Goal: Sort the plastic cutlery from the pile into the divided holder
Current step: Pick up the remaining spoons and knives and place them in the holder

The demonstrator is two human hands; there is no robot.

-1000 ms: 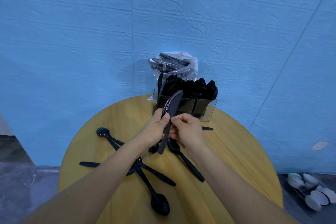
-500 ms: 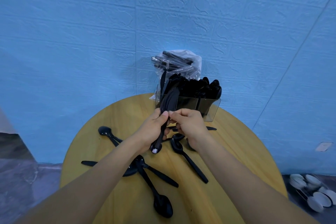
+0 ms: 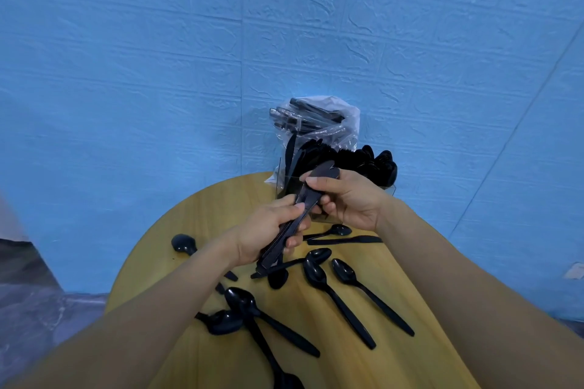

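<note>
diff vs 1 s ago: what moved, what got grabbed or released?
The bundle of black plastic knives went from near upright to slanted, blades toward the clear divided holder. The right hand shifted up from mid-bundle to pinch the blade end; the left hand keeps gripping the handles. Nothing was released. The loose black plastic spoons on the round wooden table look unmoved, allowing for camera shift.
</note>
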